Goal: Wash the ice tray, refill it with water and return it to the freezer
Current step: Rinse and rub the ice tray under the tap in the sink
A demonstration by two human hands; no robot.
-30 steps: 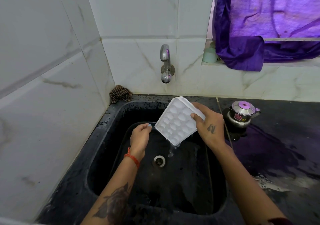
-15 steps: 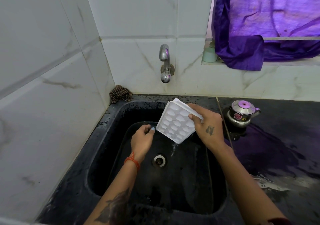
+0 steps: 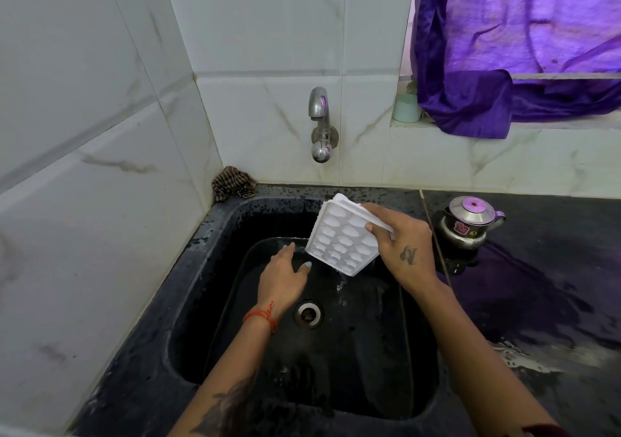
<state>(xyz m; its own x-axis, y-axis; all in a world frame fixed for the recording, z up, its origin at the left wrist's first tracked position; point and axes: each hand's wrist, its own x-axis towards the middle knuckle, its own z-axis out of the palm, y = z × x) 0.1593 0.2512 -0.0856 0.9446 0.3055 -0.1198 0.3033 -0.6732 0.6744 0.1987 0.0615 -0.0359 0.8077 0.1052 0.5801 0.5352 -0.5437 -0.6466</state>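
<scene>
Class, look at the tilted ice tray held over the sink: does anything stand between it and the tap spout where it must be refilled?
Nothing visible does. The right hand grips the ice tray just below the tap, with open air between them.

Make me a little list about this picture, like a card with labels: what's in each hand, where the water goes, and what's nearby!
right hand: grips the white ice tray by its upper edge, tilted over the sink
left hand: holds nothing, fingers relaxed, just beside the tray
water: trickles off the tray's lowest corner towards the drain
tap: no water seen coming out
nearby: steel kettle on the counter, checked cloth in the corner
</scene>
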